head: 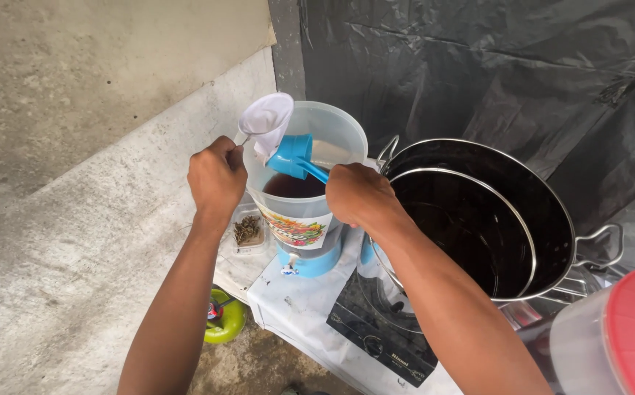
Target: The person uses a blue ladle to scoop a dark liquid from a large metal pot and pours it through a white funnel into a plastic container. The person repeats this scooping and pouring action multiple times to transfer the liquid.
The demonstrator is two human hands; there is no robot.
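Right hand (358, 196) fingers closed around blue ladle (293, 157) handle, cup tipped over white cloth strainer (266, 121). Left hand (217, 178) pinched shut on strainer handle, holding it above clear dispenser jug (310, 183) at table (288, 300) front-left edge. Dark liquid already inside jug. Risks: pouring too fast overflows strainer; slipping grip drops it in; jug close to edge, nudge could tip it. Steel pot (478, 212) on stove (376, 336) just beside.

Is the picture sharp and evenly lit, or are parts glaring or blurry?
Head view: soft daylight, no hard shadows; the hands and blue scoop are sharp; the steel pot rim glints; the red-lidded container at the corner is blurred.
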